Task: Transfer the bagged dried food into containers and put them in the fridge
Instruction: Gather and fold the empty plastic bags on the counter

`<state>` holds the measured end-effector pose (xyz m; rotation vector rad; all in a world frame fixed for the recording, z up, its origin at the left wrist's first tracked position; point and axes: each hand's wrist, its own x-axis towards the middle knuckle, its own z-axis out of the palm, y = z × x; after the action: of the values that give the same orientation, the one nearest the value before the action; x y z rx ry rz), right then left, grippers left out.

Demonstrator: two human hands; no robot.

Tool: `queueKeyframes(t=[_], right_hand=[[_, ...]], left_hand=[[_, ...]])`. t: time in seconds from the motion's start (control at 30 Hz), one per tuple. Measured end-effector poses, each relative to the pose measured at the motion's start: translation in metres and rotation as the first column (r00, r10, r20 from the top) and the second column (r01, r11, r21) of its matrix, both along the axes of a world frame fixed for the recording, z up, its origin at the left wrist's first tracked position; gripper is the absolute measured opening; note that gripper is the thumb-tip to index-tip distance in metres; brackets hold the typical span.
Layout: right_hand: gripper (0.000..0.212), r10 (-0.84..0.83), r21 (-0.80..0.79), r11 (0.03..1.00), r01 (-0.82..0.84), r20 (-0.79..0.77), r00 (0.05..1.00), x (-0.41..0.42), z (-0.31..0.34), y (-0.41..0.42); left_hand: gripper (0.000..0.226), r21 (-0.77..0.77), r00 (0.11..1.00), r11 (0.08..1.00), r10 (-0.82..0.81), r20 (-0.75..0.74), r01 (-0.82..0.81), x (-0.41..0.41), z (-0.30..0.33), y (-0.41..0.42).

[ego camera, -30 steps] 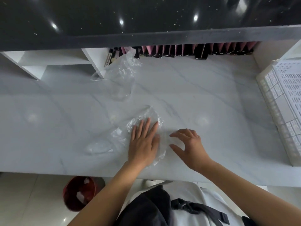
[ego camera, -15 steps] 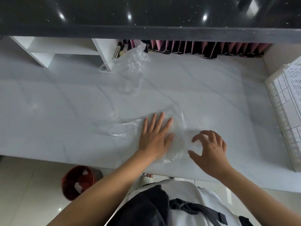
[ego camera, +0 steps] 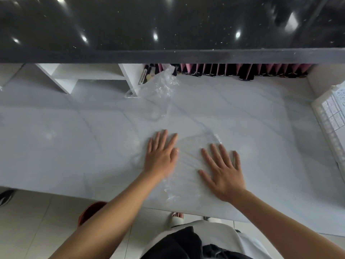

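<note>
Head camera, looking down at a marble counter (ego camera: 74, 143): I press both palms flat on an empty clear plastic bag (ego camera: 188, 159) near the counter's front edge. My left hand (ego camera: 161, 156) lies on the bag's left side with fingers straight and together; my right hand (ego camera: 224, 172) lies on its right side, fingers straight and spread. Neither hand grips anything.

Half a second ago my right hand hovered just beside the bag with fingers curled; it has now come down flat on the plastic, and the bag looks smoother and more spread out than it did a second ago, when it lay crumpled under my left hand alone.

A second empty bag (ego camera: 158, 88) lies crumpled farther back, against a white shelf unit (ego camera: 128, 75), with a marker (ego camera: 143, 76) beside it. A white basket (ego camera: 328, 128) sits at the right edge, and a red bin (ego camera: 89, 212) stands on the floor below.

No dried food or container is in view. I judge the pouring done for these bags, and this as flattening the emptied one for folding or disposal.
</note>
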<state>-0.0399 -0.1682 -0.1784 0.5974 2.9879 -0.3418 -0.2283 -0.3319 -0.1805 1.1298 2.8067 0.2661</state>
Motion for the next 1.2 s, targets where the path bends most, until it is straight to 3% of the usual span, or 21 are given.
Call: queueKeyframes(t=[0.1,0.17,0.23,0.37,0.47,0.57,0.67,0.77,0.87,0.97,1.07,1.2], right_hand=[[0.069,-0.006,0.002,1.000,0.006,-0.007,1.000,0.000,0.001,-0.001],[0.069,-0.011,-0.007,1.000,0.011,-0.008,1.000,0.000,0.002,-0.002],[0.069,-0.015,0.002,1.000,0.015,-0.014,1.000,-0.001,0.002,-0.002],[0.070,-0.028,0.005,1.000,0.028,-0.029,0.999,-0.001,0.001,-0.003],[0.071,-0.082,0.007,0.997,0.082,-0.027,0.996,0.000,-0.001,-0.005],[0.073,-0.131,0.001,0.991,0.131,-0.032,0.991,0.001,-0.003,-0.005],[0.073,-0.160,-0.017,0.987,0.160,-0.040,0.986,0.001,-0.005,-0.004],[0.073,-0.155,-0.030,0.988,0.154,-0.046,0.987,0.001,-0.005,-0.005],[0.073,-0.156,-0.046,0.987,0.153,-0.064,0.986,0.001,-0.003,-0.005],[0.071,-0.153,-0.044,0.988,0.150,-0.078,0.985,0.000,-0.003,-0.004],[0.074,-0.119,-0.032,0.993,0.118,-0.049,0.992,0.001,-0.004,-0.001],[0.077,-0.103,-0.016,0.995,0.102,-0.037,0.994,0.002,-0.005,0.001]], left_hand=[[0.067,0.157,0.989,0.977,0.142,0.045,-0.147,-0.038,0.021,-0.002],[0.057,0.367,0.978,0.908,0.205,0.036,-0.203,-0.060,0.046,0.009],[0.048,0.467,0.975,0.857,0.216,0.056,-0.216,-0.077,0.075,0.030],[0.057,0.372,0.892,0.823,0.322,0.318,-0.430,-0.109,0.108,0.084],[0.055,0.332,0.798,0.796,0.286,0.530,-0.506,-0.126,0.098,0.105],[0.048,0.407,0.768,0.715,0.283,0.575,-0.568,-0.126,0.090,0.104],[0.033,0.511,0.806,0.661,0.257,0.534,-0.549,-0.113,0.106,0.093],[0.042,0.604,0.859,0.668,0.105,0.501,-0.434,-0.078,0.137,0.070],[0.053,0.610,0.856,0.721,-0.045,0.514,-0.329,-0.031,0.156,0.038],[0.058,0.557,0.843,0.771,-0.049,0.535,-0.308,0.010,0.144,0.007],[0.053,0.472,0.898,0.857,-0.022,0.438,-0.209,0.040,0.111,-0.013],[0.030,0.363,0.843,0.881,0.071,0.533,-0.304,0.068,0.072,-0.014]])
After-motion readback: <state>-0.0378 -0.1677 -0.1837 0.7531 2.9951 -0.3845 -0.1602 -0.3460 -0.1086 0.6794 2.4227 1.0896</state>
